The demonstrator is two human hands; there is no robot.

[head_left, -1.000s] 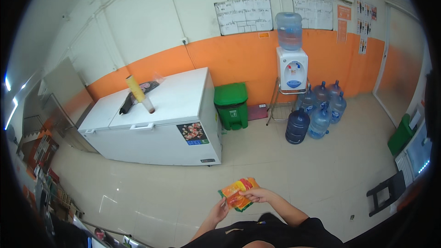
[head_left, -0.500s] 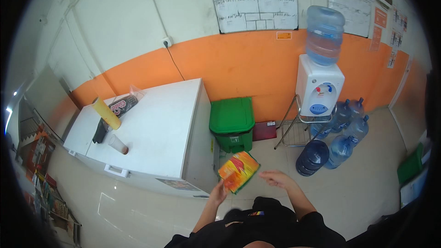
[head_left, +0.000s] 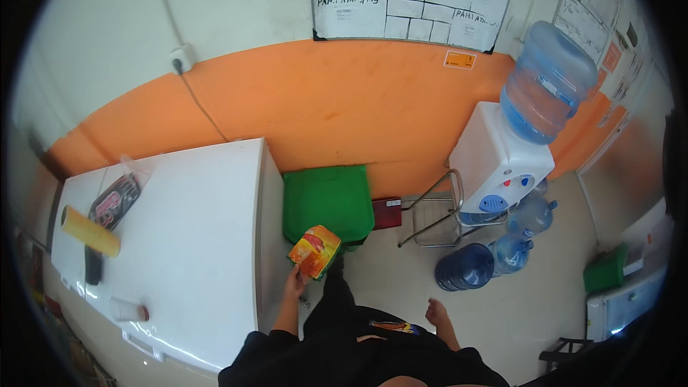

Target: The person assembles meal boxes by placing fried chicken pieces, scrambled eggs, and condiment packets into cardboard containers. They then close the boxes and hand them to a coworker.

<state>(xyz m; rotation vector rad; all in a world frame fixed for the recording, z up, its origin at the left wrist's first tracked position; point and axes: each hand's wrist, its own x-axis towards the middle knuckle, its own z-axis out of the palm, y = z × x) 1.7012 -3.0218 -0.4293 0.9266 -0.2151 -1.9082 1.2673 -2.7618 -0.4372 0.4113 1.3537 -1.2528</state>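
The left hand (head_left: 295, 283) grips the lower edge of an orange packet (head_left: 314, 251), fingers closed around it – the packet hangs in front of the green bin (head_left: 328, 204), just beside the white freezer (head_left: 208, 258). The right hand (head_left: 434, 311) hangs at the side, holding nothing; its fingers are too small to tell whether they are curled or spread. The bin's lower front is hidden behind the packet. On the freezer lid lie a yellow roll (head_left: 90, 231) and a dark pouch (head_left: 113, 201) – its print is blurred. The water dispenser (head_left: 502, 161) stands right, bottles (head_left: 464, 266) below
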